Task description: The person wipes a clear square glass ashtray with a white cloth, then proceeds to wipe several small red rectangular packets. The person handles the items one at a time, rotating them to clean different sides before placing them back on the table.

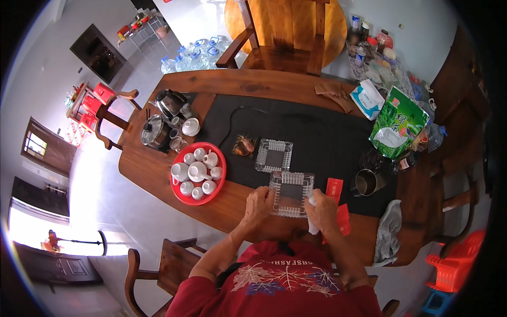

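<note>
Over the table's near edge I hold a square clear glass ashtray (292, 178) with a ribbed rim. My left hand (259, 204) is closed on its left side. At the opposite side, my right hand (321, 210) grips a crumpled white tissue (312, 227) against the glass. A matching glass ashtray (262, 158) lies just beyond on the black table mat (327, 137). Beside that one sits a small clear packet with brown contents (244, 145). Two red packets (334, 189) lie close to my right hand, partly behind it.
To the left, a red round tray (222, 182) holds several white cups, near a glass kettle (170, 103) and a lidded pot (154, 132). Rightward are a metal mug (368, 183), a green bag (398, 124), a tissue pack (367, 99) and a grey cloth (389, 232). Wooden chairs surround the table.
</note>
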### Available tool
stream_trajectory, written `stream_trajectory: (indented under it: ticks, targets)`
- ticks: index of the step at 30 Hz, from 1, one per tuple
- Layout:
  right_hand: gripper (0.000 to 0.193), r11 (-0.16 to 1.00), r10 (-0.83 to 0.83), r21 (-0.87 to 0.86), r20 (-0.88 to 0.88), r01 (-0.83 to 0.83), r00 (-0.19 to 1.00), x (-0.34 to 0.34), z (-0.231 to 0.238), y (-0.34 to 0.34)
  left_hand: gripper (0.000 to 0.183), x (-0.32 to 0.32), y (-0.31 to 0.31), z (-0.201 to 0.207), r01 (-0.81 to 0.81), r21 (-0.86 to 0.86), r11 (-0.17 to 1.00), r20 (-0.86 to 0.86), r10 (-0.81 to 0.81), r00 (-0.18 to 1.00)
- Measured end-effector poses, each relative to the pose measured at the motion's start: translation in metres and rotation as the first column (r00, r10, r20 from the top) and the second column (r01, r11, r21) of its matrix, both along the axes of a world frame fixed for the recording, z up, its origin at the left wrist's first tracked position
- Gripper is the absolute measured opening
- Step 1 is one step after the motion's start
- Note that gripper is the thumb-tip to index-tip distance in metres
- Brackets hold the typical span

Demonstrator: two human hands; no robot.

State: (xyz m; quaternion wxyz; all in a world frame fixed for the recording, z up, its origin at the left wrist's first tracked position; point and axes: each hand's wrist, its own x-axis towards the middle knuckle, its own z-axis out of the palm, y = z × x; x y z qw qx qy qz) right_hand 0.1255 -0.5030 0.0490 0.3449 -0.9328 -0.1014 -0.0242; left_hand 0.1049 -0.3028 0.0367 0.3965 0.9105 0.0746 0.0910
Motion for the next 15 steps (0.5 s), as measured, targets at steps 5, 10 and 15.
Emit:
stream_trajectory:
  ticks: [5, 10, 15]
  targets:
    - [0.024, 0.976, 0.057, -0.21, 0.035, -0.048, 0.998, 0.046, 0.001, 0.029, 0.027, 0.043, 0.027, -0.004, -0.021, 0.085, 0.996, 0.135, 0.009, 0.991]
    - [0.028, 0.96, -0.018, -0.28, -0.07, -0.003, 0.997, 0.088, 0.0, 0.065, 0.027, 0.091, 0.049, -0.014, -0.087, 0.294, 0.952, 0.109, 0.057, 0.992]
    - [0.024, 0.957, -0.026, -0.291, -0.013, 0.021, 1.0, 0.108, -0.021, 0.081, 0.027, 0.115, 0.062, -0.035, -0.095, 0.358, 0.929, 0.157, 0.04, 0.987]
